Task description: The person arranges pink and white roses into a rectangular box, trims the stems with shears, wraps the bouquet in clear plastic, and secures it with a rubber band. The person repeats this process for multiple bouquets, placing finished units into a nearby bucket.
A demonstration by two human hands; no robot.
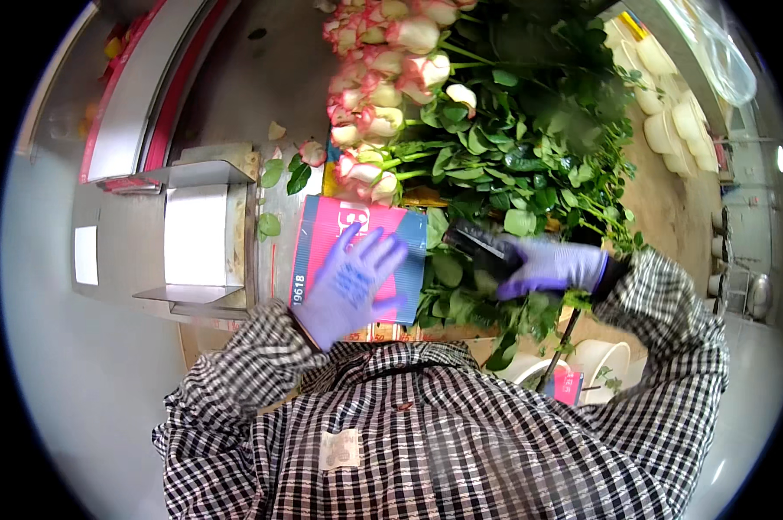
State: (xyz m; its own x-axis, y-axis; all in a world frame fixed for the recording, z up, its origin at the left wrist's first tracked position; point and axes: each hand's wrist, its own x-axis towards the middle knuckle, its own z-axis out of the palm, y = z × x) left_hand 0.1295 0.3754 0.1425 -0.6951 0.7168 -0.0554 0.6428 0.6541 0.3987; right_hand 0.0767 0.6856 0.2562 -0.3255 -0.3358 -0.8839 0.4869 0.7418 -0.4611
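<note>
From where I stand, the person in the black-and-white checked shirt [400, 425] leans over a worktop [296, 78] loaded with roses. The left hand [348, 286], in a pale purple glove, is held over a pink-and-blue corrugated cardboard sheet [411, 260], palm down, its fingers open and spread apart, gripping nothing; I can't tell whether they press on the cardboard or sit just above it. The right hand [552, 264], gloved the same way, is to the right of the sheet, its fingers closed around a black, elongated object [476, 243] that points back toward the cardboard. Exactly what that object is, I can't make out.

Just beyond the cardboard lie the roses [370, 95], cream heads edged in pink, facing left, with their leafy green stems [530, 147] running off to the right. Some of the foliage reaches down beside and below the right hand. One loose rose head [312, 153] lies to the left of the bunch, near a few fallen leaves [269, 226]. Further left, white cards [196, 234] sit in a metal holder [202, 296]. White buckets [604, 362] stand low by the right elbow, and pale containers [682, 130] are clustered at upper right.
</note>
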